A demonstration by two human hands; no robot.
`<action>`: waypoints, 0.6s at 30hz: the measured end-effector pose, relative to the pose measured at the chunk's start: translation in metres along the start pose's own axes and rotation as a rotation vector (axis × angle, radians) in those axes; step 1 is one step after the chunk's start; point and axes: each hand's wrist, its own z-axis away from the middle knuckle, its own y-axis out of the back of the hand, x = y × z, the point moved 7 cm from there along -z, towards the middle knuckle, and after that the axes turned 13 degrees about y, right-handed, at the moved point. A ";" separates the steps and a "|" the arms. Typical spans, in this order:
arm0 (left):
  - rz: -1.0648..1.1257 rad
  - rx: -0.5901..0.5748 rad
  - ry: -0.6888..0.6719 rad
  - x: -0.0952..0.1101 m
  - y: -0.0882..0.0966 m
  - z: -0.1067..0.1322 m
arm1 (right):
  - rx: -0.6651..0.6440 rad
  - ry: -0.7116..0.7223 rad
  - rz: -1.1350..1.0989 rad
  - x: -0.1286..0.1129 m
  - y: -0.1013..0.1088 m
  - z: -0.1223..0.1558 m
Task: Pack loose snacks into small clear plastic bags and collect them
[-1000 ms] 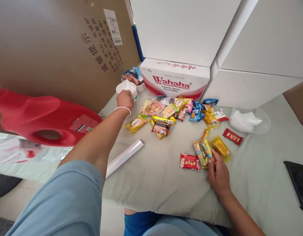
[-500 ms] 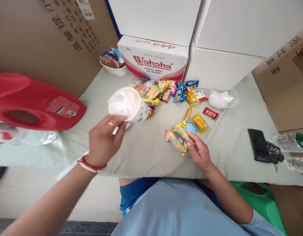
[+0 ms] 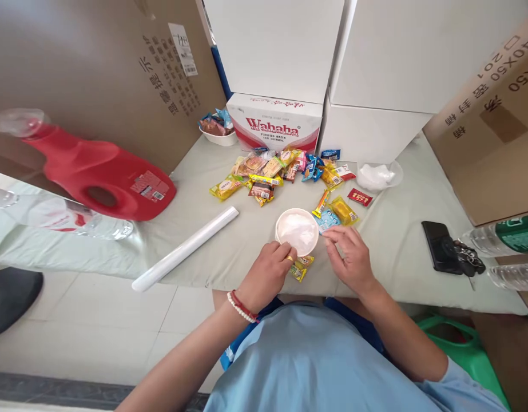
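My left hand (image 3: 270, 268) pinches the paper cup (image 3: 278, 231) near the front edge of the table (image 3: 246, 243); my right hand (image 3: 352, 260) hovers beside it, fingers loosely parted, seemingly free. Yellow packets (image 3: 298, 273) crowd its front, a blue packet (image 3: 328, 220) its right.

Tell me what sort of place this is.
Possibly a storage room or stockroom corner: a large brown carton, a Wahaha water box and a cloth-covered table with wrapped snacks suggest it.
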 end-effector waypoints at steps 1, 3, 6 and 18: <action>-0.010 -0.030 -0.049 0.008 -0.001 -0.003 | -0.052 0.048 -0.001 -0.004 0.007 -0.007; -0.027 -0.074 -0.158 0.026 -0.006 -0.010 | -0.269 0.092 0.013 -0.005 0.006 -0.016; -0.008 -0.103 -0.272 0.046 -0.025 -0.020 | -0.603 -0.027 0.070 0.016 -0.003 -0.011; 0.410 0.096 -0.052 0.039 -0.069 -0.020 | -0.927 -0.262 0.160 0.051 -0.021 0.017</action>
